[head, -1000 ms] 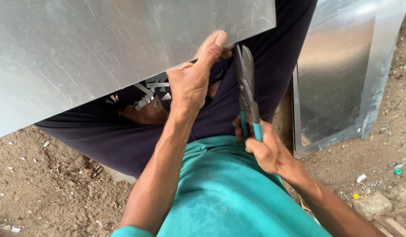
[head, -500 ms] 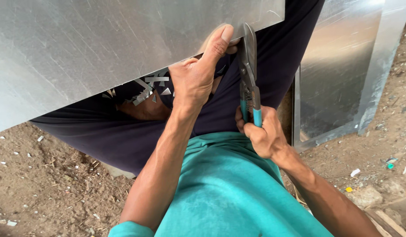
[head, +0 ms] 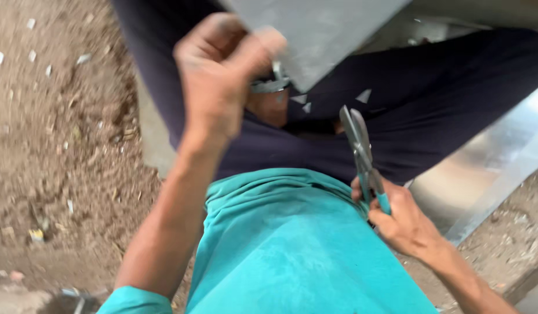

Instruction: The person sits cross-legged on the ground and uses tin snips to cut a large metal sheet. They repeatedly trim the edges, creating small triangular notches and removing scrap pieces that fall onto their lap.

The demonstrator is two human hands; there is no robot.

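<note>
From my remote seat I saw the left hand (head: 219,75) raised near the top of the view, its fingers (head: 254,52) curled in and closed on the lower corner of a grey metal sheet (head: 321,35), with the thumb side pressed against the sheet's edge. The sheet sat tilted above the lap, its corner pointing down toward the dark trousers (head: 432,99). The hand was blurred, so I could not tell exactly how each finger lay on the metal. The right hand (head: 400,224) rested low, beside the hem of the teal shirt (head: 292,250), and its fingers (head: 385,229) were wrapped tight around the teal-handled tin snips (head: 362,157). The snips stood nearly upright, blades pointing up toward the sheet but well apart from it, and the blades looked closed or almost closed on nothing. A few small triangular metal scraps (head: 362,96) lay on the trousers between the two hands. Just under the left hand I made out a small bent piece of metal (head: 269,86), touching or very near the sheet's corner; I could not tell which. Another shiny metal panel (head: 496,168) lay on the dirt ground (head: 59,145) to the right of the legs.
</note>
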